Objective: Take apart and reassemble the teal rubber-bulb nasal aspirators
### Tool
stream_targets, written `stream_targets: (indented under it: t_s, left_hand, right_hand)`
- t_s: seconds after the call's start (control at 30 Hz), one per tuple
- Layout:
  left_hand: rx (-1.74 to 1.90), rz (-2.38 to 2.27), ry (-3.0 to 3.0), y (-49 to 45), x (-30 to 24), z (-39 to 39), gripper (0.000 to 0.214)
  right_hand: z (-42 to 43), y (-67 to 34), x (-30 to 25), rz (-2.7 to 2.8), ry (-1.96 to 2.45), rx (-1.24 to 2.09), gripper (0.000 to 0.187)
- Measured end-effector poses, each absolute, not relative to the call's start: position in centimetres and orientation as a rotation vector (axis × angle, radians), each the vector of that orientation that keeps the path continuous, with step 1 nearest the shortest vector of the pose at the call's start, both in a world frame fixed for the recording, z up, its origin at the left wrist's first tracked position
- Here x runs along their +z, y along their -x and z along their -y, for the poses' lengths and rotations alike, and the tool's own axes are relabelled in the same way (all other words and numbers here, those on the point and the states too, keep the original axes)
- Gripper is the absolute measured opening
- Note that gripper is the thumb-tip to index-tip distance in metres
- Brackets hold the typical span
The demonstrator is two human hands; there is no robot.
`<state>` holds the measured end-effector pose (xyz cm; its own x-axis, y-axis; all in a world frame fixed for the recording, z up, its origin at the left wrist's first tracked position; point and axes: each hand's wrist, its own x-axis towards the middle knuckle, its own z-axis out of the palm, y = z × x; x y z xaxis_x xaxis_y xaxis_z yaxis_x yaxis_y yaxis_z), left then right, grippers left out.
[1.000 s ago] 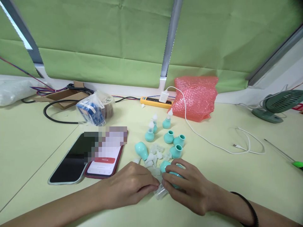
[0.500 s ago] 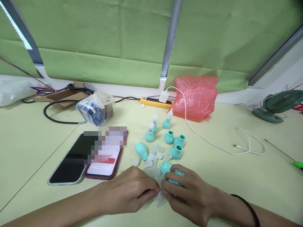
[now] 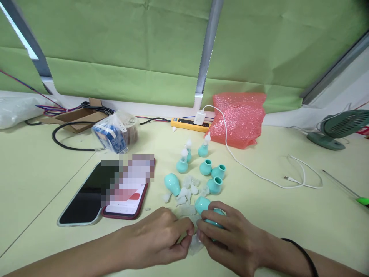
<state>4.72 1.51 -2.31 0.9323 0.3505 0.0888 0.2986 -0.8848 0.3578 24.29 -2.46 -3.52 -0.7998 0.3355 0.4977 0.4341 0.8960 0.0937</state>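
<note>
My right hand (image 3: 230, 238) is wrapped round a teal rubber bulb (image 3: 205, 211) near the table's front edge. My left hand (image 3: 157, 240) pinches a small clear plastic tip (image 3: 195, 243) right beside it, fingertips of both hands nearly touching. Just beyond lie several loose clear tips (image 3: 186, 192) and another teal bulb on its side (image 3: 172, 184). Three open teal bulbs (image 3: 215, 177) stand upright behind them. Farther back stand three bulbs with white tips fitted (image 3: 188, 154).
Two phones (image 3: 106, 194) lie to the left of the hands. A pink bubble-wrap bag (image 3: 239, 117), a yellow power strip (image 3: 190, 124) and a white cable (image 3: 288, 175) are at the back. A plastic bag of tape rolls (image 3: 115, 132) sits back left, a green fan (image 3: 337, 129) at right.
Both hands have drawn slightly toward me and lower, still together over the clear tip and teal bulb. Nothing else on the table moved.
</note>
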Motion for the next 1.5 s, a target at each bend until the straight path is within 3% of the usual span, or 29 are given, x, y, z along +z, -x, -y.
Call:
stream_targets:
  t_s: [0.33,0.57,0.67,0.77,1.17,1.5]
  left_hand:
    - [0.914,-0.461,-2.962,-5.5,-4.4,-1.3,0.021]
    - [0.799,-0.614,-2.458,-5.2,-4.3,-1.5,0.010]
    - [0.665,-0.697,-2.332,-5.0,-3.7,-1.4,0.026]
    - [0.579,-0.612,-2.357,-5.0,-3.4,-1.4,0.027]
    - [0.917,-0.466,-2.423,-5.1,-4.0,-1.7,0.018]
    - [0.301,-0.627,-2.095,-5.1,-3.2,-2.2,0.016]
  right_hand:
    - [2.2,-24.4,-2.7,2.499,0.709,-0.223,0.024]
    - [1.8,-24.6,-2.4,2.455,0.728,-0.262,0.022]
    - [1.7,-24.6,-2.3,2.421,0.735,-0.296,0.020]
    - [1.8,-24.7,-2.2,2.417,0.738,-0.311,0.019]
    - [1.6,-24.6,-2.5,2.432,0.777,-0.293,0.021]
    - [1.6,-24.6,-3.1,2.527,0.635,-0.365,0.018]
